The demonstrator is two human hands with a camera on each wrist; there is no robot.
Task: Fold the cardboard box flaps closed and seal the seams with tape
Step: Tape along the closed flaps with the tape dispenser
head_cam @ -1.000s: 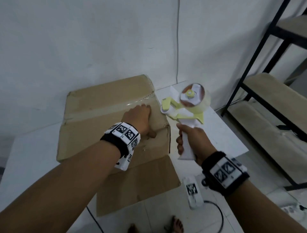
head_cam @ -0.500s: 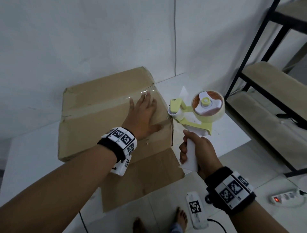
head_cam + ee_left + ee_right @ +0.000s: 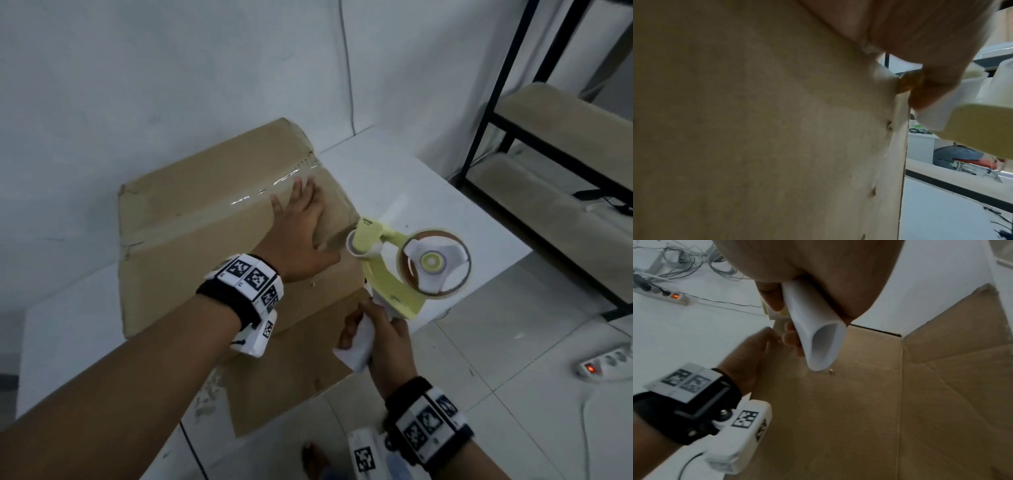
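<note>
A brown cardboard box (image 3: 191, 246) lies on a white table (image 3: 428, 192), its top flaps folded shut with glossy clear tape (image 3: 260, 195) along the middle seam. My left hand (image 3: 301, 222) lies flat on the box top near its right edge, fingers straight. My right hand (image 3: 373, 339) grips the white handle (image 3: 818, 337) of a yellow tape dispenser (image 3: 407, 267), whose roller end sits at the box's right edge beside my left thumb. One loose flap (image 3: 291, 370) hangs down the near side.
A black metal shelf rack (image 3: 555, 144) with beige boards stands at the right. A white power strip (image 3: 606, 366) with a lit red switch lies on the tiled floor. A white wall rises close behind the box. A thin cable (image 3: 347, 68) runs down it.
My left hand went from a fist to flat, straight fingers on the box top. The dispenser came down from upright and swung its roller end to the box's right edge.
</note>
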